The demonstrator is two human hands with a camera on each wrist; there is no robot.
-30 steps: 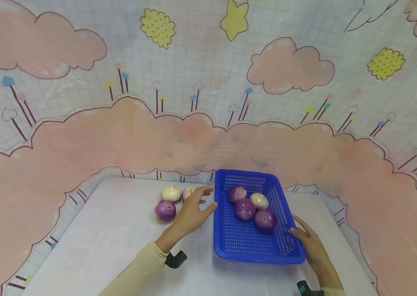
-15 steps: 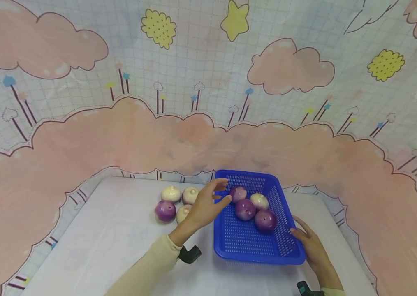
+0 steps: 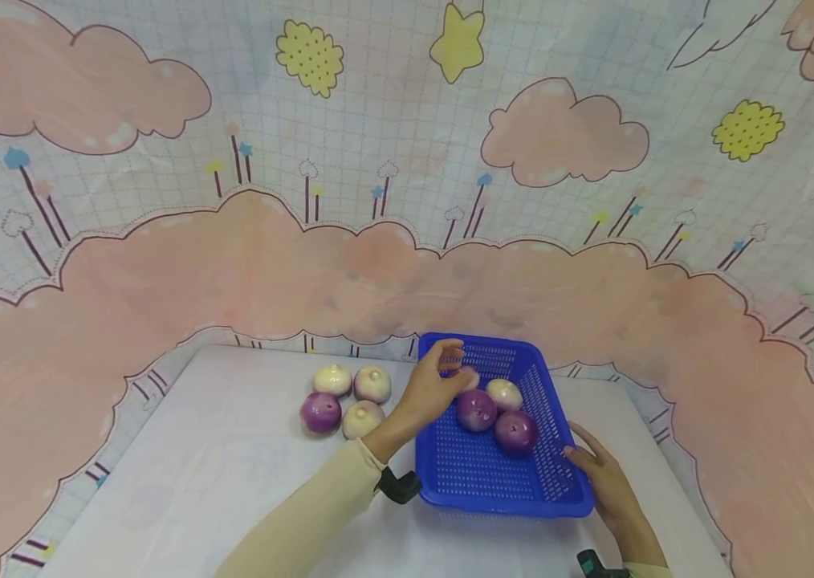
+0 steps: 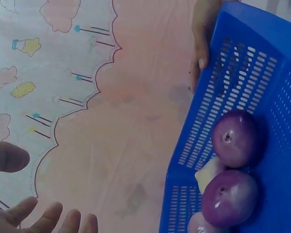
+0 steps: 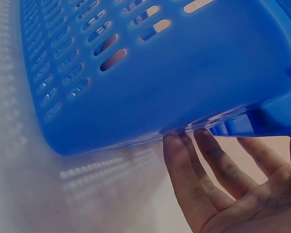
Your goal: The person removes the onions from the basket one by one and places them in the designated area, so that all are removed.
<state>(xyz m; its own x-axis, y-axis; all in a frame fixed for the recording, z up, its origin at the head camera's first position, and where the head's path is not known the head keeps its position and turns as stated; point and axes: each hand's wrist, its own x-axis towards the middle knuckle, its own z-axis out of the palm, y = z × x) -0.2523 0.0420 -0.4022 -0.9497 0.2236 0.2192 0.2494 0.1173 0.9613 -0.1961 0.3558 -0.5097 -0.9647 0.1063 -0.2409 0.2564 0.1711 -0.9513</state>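
Observation:
A blue plastic basket (image 3: 501, 502) stands on the white table, holding several onions. Two purple onions (image 3: 515, 432) sit nearest the front, with a pale onion (image 3: 504, 395) behind them. My left hand (image 3: 430, 385) reaches over the basket's left side, fingers spread and nothing between them, partly covering the rearmost onion (image 3: 470, 380). In the left wrist view its fingers (image 4: 48, 218) are apart from the thumb. On the basket's right side, my right hand (image 3: 612, 486) holds the rim, thumb at the top edge and fingertips (image 5: 177, 148) against the outer wall.
Left of the basket, several more onions stand grouped on the table (image 3: 183, 482): a purple onion (image 3: 321, 413) and pale onions (image 3: 372, 384). A cloth backdrop (image 3: 378, 281) with printed clouds rises behind the table. Dark wrist mounts (image 3: 400, 486) sit below both hands.
My left hand has moved right, from beside the basket's left rim to over its inside, uncovering the pale onions on the table. The right hand and basket stay in place.

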